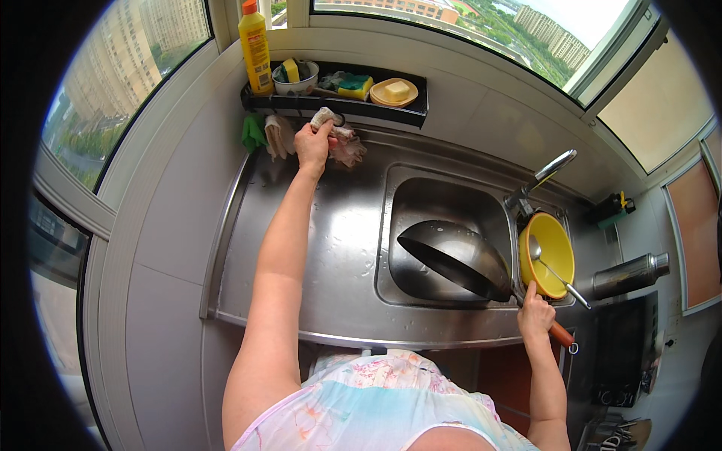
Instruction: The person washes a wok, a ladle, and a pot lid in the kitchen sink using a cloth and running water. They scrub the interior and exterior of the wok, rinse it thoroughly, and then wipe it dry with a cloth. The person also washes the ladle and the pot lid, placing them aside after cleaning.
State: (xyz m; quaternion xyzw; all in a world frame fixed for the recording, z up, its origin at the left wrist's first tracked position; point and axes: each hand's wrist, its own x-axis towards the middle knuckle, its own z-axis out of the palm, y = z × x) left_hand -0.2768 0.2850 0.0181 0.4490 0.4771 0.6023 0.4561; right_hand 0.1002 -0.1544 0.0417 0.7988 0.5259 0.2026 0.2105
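My left hand point(312, 143) reaches to the back of the steel counter and grips a pale cloth point(325, 117) hanging under a black shelf point(410, 113). A second crumpled cloth point(348, 147) hangs right beside it. My right hand point(535, 314) holds the orange handle point(560, 334) of a dark wok point(451, 257), which is tilted on its side over the steel sink point(432, 203).
On the shelf stand a yellow bottle point(256, 49), a bowl with a sponge point(295, 75), a green-yellow sponge point(355, 86) and a yellow soap dish point(394, 92). A green glove point(253, 131) hangs below. A yellow bowl with a ladle point(547, 252), the tap point(543, 174) and a steel flask point(628, 274) sit to the right.
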